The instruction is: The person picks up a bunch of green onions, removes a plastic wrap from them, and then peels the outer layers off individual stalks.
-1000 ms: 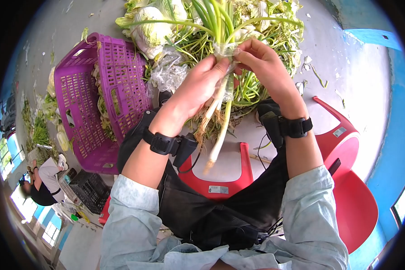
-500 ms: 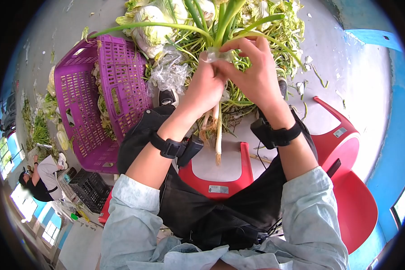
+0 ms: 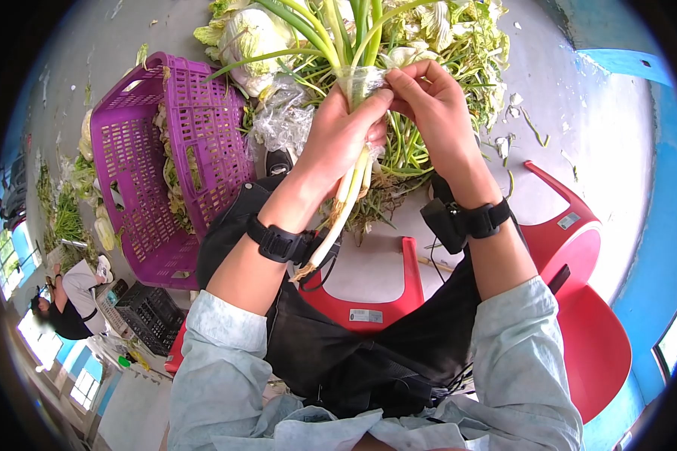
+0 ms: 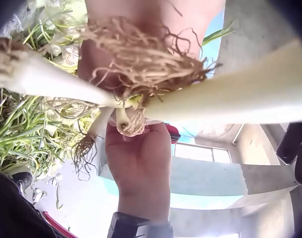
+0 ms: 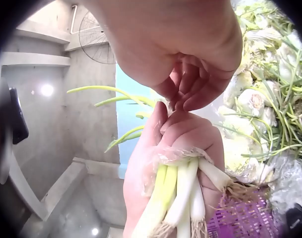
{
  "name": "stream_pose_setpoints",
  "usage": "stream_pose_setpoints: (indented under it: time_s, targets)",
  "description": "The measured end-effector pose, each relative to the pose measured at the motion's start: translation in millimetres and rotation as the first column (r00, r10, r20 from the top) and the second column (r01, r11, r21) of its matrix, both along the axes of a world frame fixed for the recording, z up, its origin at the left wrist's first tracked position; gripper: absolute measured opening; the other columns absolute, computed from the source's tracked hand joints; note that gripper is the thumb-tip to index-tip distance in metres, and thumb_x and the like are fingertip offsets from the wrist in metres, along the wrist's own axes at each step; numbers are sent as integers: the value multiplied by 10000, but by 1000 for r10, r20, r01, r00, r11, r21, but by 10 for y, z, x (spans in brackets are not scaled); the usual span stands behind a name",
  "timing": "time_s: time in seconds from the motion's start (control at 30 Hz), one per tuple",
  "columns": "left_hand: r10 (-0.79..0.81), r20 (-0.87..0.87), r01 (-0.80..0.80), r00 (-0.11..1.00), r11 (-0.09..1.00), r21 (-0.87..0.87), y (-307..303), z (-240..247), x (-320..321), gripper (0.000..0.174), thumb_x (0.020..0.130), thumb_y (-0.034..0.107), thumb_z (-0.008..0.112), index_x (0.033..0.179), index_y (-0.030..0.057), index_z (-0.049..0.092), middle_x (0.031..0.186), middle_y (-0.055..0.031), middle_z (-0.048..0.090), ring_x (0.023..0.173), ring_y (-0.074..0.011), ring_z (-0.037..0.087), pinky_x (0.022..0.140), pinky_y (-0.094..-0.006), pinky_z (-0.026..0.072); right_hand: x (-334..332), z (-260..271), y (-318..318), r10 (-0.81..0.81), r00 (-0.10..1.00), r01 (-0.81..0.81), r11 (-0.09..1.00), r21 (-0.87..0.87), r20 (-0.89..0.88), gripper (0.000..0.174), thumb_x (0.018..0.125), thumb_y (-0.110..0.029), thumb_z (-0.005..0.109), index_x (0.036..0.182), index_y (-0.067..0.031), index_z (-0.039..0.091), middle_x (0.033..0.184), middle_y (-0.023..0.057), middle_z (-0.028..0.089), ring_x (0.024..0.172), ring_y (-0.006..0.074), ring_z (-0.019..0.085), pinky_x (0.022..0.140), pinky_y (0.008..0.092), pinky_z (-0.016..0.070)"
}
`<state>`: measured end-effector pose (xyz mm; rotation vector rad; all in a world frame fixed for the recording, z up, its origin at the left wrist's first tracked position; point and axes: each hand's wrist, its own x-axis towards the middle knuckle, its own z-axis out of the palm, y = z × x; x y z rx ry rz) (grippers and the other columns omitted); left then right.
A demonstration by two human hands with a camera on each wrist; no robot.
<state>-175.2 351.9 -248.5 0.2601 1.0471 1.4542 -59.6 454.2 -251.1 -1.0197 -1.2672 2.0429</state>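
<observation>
My left hand (image 3: 338, 139) grips a bunch of scallions (image 3: 346, 203), fingers wrapped round the stalks and thumb across the front. Clear plastic film (image 3: 357, 81) goes round the bunch just above that hand. Beside it on the right, my right hand (image 3: 440, 109) pinches the film between thumb and forefinger. Green leaves fan out above the hands, while the white ends slant down to the lower left. In the right wrist view, film bunches around the white stalks (image 5: 183, 198) below the left hand. Brown roots (image 4: 141, 54) hang close before the left wrist camera.
Beyond the hands lies a heap of scallions and cabbage leaves (image 3: 466, 68), with a whole cabbage (image 3: 252, 45) and crumpled plastic film (image 3: 282, 120) at its left. A purple crate (image 3: 203, 143) lies tipped on the left. Red stools (image 3: 579, 248) stand right and below. Another person (image 3: 71, 304) sits far left.
My right hand crossed over onto the left hand, then drew back to the right with the film pinched. The bunch swung, its root ends now slanting to the lower left.
</observation>
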Motion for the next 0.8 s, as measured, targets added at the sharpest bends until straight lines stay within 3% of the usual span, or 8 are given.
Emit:
stream_pose_setpoints:
  time_s: [0.13,0.23,0.33,0.43,0.53,0.63,0.73,0.8]
  targets:
    - [-8,26,7,1000,1000,21,-18,-35,-1,199,1032,157,618,1186,42,565,896,4,576,640,-54,511,560,-210,429,10,28,24,23,999,-23,1000,-2,34,164,1002,-142,682,1012,0,602,916,68,708,806,104,674,764,250,569]
    - [-100,-82,101,992,995,14,-7,70,-30,273,1042,176,615,1262,36,535,979,-24,618,712,-74,584,635,-221,495,60,51,69,105,987,-110,993,32,118,168,984,-133,699,1023,-2,602,908,59,705,776,89,653,714,240,539]
    - [15,-82,-17,996,1000,-22,-13,28,79,310,1059,227,605,1291,33,533,1016,-40,645,807,-96,639,734,-250,545,68,62,77,91,990,-92,996,0,111,201,965,-134,709,1064,5,601,920,49,705,773,78,633,695,236,513]
    - [-26,-187,34,982,999,36,-19,-126,65,350,1067,278,595,1309,38,517,1035,-43,642,867,-109,658,802,-276,564,93,10,117,148,976,-152,988,15,158,258,953,-132,709,1131,18,598,916,38,694,796,77,628,701,239,512]
    - [-77,-221,94,972,993,69,-25,-77,58,378,1067,287,592,1330,33,494,1049,-50,643,866,-119,667,785,-280,569,77,23,88,146,978,-145,989,-20,149,221,1018,-140,621,1188,-5,580,944,27,645,771,95,616,585,264,511]
    - [-186,-199,197,962,980,33,-27,31,46,393,1069,278,588,1345,25,471,1041,-55,645,869,-132,674,779,-282,574,117,99,105,203,977,-192,970,-148,65,309,1018,-153,620,1279,8,585,930,16,644,742,86,619,559,250,503]
    - [-198,-242,209,950,978,24,-52,31,123,358,1089,286,540,1317,18,472,1021,-56,638,914,-149,659,823,-296,559,189,163,180,368,925,-342,915,-215,95,370,1018,-178,625,1338,3,586,928,10,649,703,72,613,536,229,486]
    - [-215,-302,253,929,963,95,-35,-67,142,362,1090,296,537,1307,13,475,1022,-59,636,923,-151,657,842,-301,553,194,240,192,393,912,-371,912,-173,120,357,1018,-176,628,1328,-3,598,933,10,654,690,70,614,525,221,482]
